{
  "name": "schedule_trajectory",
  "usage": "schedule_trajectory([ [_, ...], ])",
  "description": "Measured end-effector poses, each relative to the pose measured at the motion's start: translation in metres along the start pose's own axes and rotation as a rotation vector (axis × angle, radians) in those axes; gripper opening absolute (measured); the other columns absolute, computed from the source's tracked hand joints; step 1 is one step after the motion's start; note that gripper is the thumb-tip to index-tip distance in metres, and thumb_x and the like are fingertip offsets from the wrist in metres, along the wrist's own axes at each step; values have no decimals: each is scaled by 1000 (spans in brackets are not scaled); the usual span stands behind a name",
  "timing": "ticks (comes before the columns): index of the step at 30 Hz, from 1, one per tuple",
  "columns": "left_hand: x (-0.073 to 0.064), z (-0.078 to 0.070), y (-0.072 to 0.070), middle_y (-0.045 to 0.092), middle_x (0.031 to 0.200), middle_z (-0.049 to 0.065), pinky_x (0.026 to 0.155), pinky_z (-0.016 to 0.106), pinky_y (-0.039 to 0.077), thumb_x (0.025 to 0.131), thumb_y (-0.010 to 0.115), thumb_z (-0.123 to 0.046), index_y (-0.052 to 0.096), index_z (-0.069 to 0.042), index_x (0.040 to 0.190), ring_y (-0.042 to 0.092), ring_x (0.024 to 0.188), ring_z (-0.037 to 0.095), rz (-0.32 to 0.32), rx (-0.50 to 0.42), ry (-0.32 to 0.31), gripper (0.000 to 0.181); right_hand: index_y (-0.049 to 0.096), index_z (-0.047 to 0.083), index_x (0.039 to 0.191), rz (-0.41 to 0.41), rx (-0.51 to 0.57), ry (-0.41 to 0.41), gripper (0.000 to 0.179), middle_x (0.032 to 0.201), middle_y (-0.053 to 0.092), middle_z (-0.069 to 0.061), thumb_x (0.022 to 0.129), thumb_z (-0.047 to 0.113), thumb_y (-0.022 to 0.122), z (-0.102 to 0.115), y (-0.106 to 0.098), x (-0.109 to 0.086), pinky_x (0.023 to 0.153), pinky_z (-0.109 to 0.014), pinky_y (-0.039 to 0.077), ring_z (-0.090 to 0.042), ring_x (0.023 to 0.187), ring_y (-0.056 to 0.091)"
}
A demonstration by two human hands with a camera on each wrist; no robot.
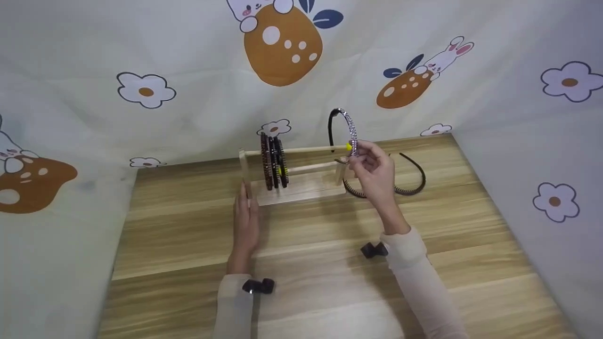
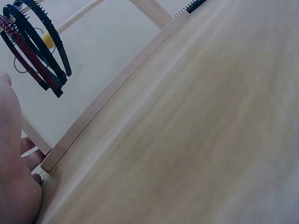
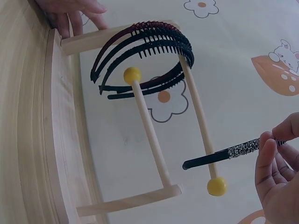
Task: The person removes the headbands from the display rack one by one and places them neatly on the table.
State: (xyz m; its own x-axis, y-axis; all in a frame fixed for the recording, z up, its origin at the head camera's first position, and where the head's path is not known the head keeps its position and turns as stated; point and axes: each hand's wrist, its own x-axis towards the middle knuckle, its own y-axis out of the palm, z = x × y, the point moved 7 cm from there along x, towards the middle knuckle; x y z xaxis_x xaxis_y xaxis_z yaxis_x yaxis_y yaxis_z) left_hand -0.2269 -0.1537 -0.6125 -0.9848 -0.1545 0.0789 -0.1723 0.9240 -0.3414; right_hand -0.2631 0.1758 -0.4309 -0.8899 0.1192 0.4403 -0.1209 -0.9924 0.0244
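Observation:
My right hand pinches a rhinestone-covered black headband between thumb and fingers. In the right wrist view, one leg of this headband crosses the upper rod just short of its yellow end knob. The rods belong to a wooden rack. Several dark toothed headbands hang together near the rack's left end, some of them dark red. My left hand rests against the left end of the base, fingers extended; the left wrist view shows its fingers partly behind the wood.
Dark toothed headband curves lie on the wooden table right of the rack, partly hidden by the right hand. A second yellow knob caps the lower rod. Patterned cloth rises behind the table and along its sides.

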Motion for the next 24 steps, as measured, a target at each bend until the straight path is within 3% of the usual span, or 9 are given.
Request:
schedule_trajectory([
  [4,0,2,0,11,185,17,127,83,15,122,35,-35,11,-23,180,17,167,51,-2,4,-3,65,70,-16,123,-6,-2,0,28,96,77,-2,95,-16,67,1,-4,1,59,-22,57,-11,73,68],
  [6,0,2,0,12,185,17,126,83,15,121,36,-35,11,-23,180,17,167,51,-3,6,-10,65,70,-16,123,-12,-6,-2,28,96,77,-3,95,-16,67,1,-6,1,59,-22,57,-11,73,67],
  [11,0,3,0,11,186,14,128,82,14,121,37,-35,11,-24,181,13,168,49,-2,8,-23,65,70,-17,123,-33,-6,-2,29,99,77,-15,95,-18,68,0,-11,2,62,-20,57,-12,75,67],
  [18,1,1,0,14,185,15,129,79,17,122,37,-34,12,-23,181,19,167,48,-11,-3,1,65,71,-14,124,-47,-13,-1,29,105,72,-35,95,-17,67,0,-19,4,60,-20,55,-13,75,67],
  [24,-1,2,1,12,185,17,128,80,15,121,36,-37,11,-22,180,18,167,50,-2,-11,-11,66,72,-14,123,-61,-30,1,28,99,73,-24,96,-15,68,-1,-27,5,59,-20,55,-12,74,66],
])
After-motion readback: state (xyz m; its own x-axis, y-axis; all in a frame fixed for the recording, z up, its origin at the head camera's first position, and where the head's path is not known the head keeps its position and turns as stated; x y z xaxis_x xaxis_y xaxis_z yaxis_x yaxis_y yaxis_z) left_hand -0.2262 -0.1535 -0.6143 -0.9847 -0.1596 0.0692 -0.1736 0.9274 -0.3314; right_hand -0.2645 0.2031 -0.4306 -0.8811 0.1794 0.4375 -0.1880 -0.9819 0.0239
